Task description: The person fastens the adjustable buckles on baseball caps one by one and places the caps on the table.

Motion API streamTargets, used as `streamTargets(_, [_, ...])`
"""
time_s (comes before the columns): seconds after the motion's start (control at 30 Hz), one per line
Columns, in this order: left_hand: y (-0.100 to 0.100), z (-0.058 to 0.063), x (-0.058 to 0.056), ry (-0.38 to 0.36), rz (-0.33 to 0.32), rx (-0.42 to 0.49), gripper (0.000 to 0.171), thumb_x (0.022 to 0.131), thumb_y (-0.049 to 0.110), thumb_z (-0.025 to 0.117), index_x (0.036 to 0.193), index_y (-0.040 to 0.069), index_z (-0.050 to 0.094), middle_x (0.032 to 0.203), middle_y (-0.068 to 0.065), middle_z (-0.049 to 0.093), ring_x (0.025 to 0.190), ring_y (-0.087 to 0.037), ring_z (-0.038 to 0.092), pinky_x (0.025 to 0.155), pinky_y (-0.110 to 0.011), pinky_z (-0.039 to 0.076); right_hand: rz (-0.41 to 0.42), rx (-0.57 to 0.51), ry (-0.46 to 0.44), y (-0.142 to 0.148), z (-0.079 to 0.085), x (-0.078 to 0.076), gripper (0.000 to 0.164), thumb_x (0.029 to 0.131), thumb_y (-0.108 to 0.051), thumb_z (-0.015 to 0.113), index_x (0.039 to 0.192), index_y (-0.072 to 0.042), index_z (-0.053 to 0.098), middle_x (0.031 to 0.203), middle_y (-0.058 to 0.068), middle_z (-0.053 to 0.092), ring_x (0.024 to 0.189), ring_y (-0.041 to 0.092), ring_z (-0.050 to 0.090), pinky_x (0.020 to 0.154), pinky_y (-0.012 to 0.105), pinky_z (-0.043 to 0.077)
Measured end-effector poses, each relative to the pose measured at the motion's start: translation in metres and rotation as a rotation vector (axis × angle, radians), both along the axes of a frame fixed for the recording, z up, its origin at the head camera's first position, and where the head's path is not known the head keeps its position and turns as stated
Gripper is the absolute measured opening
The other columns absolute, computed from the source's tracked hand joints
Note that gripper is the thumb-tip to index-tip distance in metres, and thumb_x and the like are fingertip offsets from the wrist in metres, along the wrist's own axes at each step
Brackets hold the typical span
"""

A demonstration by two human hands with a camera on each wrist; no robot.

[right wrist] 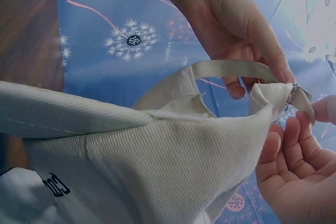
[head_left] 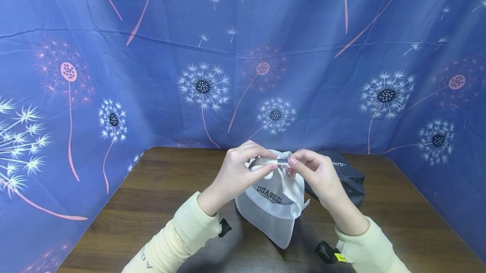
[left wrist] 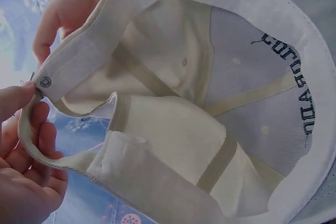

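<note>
A white baseball cap (head_left: 265, 218) is held up over the table, brim toward me and hollow inside facing up, with dark "COLORADO" stitching showing mirrored. Its pale back strap (left wrist: 31, 145) bows out in a loop from one side of the opening. My left hand (head_left: 237, 169) pinches this strap near its small metal buckle (head_left: 282, 162) between thumb and fingers. At the buckle, my right hand (head_left: 313, 171) pinches the short strap end (right wrist: 302, 103). In the left wrist view a round metal eyelet (left wrist: 45, 82) shows close to the buckle.
A dark cap (head_left: 351, 180) with white lettering lies on the brown wooden table (head_left: 152, 205), behind and right of the right hand. Blue dandelion-print cloth (head_left: 235, 74) hangs behind and at both sides. Black wrist-camera mounts sit under both sleeves.
</note>
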State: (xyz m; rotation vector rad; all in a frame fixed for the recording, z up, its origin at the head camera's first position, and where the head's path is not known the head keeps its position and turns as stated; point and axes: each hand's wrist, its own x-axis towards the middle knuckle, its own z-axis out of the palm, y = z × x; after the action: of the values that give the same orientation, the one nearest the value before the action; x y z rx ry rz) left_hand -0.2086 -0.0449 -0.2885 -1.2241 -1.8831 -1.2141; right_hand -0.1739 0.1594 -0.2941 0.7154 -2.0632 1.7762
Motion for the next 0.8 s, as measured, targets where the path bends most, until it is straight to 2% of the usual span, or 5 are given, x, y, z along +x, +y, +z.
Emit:
streamTargets(0.27, [0.0008, 0.0054, 0.0018, -0.135, -0.033, -0.087, 0.019, 0.078, 0.022, 0.078, 0.094, 0.014, 0.073, 0.085, 0.008, 0.067, 0.08, 0.0, 0.057, 0.075, -0.021, 0.048, 0.042, -0.032, 0.016, -0.0019, 0.0, 0.0, 0.007, 0.089, 0.004, 0.057, 0.083, 0.006, 0.061, 0.07, 0.006, 0.061, 0.063, 0.017, 0.058, 0.066, 0.025, 0.05])
streamTargets(0.37, [0.0032, 0.006, 0.0023, -0.17, -0.034, -0.124, 0.018, 0.078, 0.023, 0.077, 0.093, 0.014, 0.073, 0.082, 0.009, 0.065, 0.078, 0.001, 0.055, 0.074, -0.021, 0.047, 0.036, -0.024, 0.015, -0.0019, 0.0002, 0.0001, 0.007, 0.089, 0.003, 0.058, 0.083, 0.005, 0.061, 0.069, 0.006, 0.061, 0.063, 0.017, 0.059, 0.067, 0.025, 0.05])
streamTargets(0.6, [0.0065, 0.0073, 0.0039, -0.191, -0.022, -0.152, 0.011, 0.079, 0.019, 0.076, 0.088, 0.014, 0.072, 0.076, 0.009, 0.062, 0.075, -0.001, 0.053, 0.073, -0.02, 0.047, 0.016, -0.02, 0.015, -0.0002, -0.0002, 0.0001, 0.008, 0.089, 0.003, 0.058, 0.082, 0.004, 0.061, 0.069, 0.006, 0.06, 0.063, 0.017, 0.058, 0.067, 0.025, 0.05])
streamTargets(0.8, [0.0043, 0.0085, 0.0027, -0.176, -0.02, -0.153, 0.013, 0.078, 0.017, 0.076, 0.089, 0.013, 0.072, 0.076, 0.007, 0.061, 0.074, -0.002, 0.053, 0.071, -0.019, 0.045, -0.004, -0.033, 0.027, 0.0038, 0.0002, 0.0003, 0.008, 0.089, 0.004, 0.058, 0.082, 0.003, 0.06, 0.07, 0.003, 0.061, 0.064, 0.017, 0.058, 0.07, 0.025, 0.05])
